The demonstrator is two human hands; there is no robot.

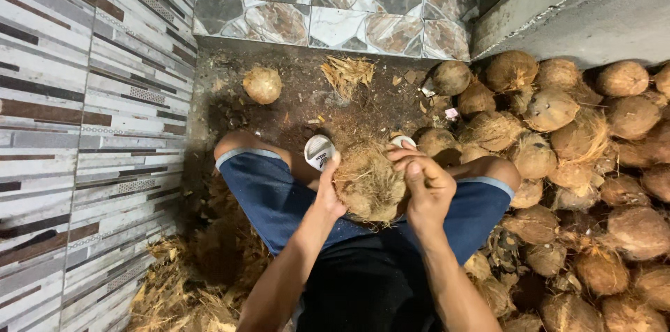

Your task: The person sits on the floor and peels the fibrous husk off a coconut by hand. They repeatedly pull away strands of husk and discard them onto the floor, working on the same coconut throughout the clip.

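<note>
Coconut (370, 182) sits between my knees at the centre, held above my lap. My left hand (328, 192) cups its nine-o'clock side, fingers curled shut on the husk; my right hand (426, 185) pinches fibre at two o'clock. I judge short, firm pulls work best while the left steadies it.

Premises: an informal coconut-husking work area in a tiled corner, not a kitchen or shop. Evidence: a large heap of husked coconuts (579, 185) fills the right of the frame; loose husk fibre (174, 290) is piled at lower left; the dirt floor (300, 105) is strewn with fibre scraps; patterned wall tiles (84, 95) line the left and top edges.
</note>
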